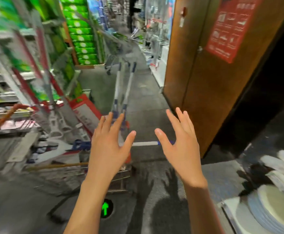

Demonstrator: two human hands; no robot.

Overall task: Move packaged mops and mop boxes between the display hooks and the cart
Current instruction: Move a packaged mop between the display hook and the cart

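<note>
Head view: left hand (110,146) and right hand (180,142) were both splayed, fingers straight, holding nothing, over the aisle floor. Mop handles (122,92) stuck up from the cart (104,174) at lower left; left side blurred.

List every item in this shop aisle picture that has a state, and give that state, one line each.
left hand: open, fingers spread, holding nothing
right hand: open, fingers spread, holding nothing
cart: loaded with packaged goods, contents blurred
white-and-blue mop handles: leaning up out of the cart
wooden door: shut, red poster stuck on it
plates: stacked
green arrow floor marker: lit
</note>
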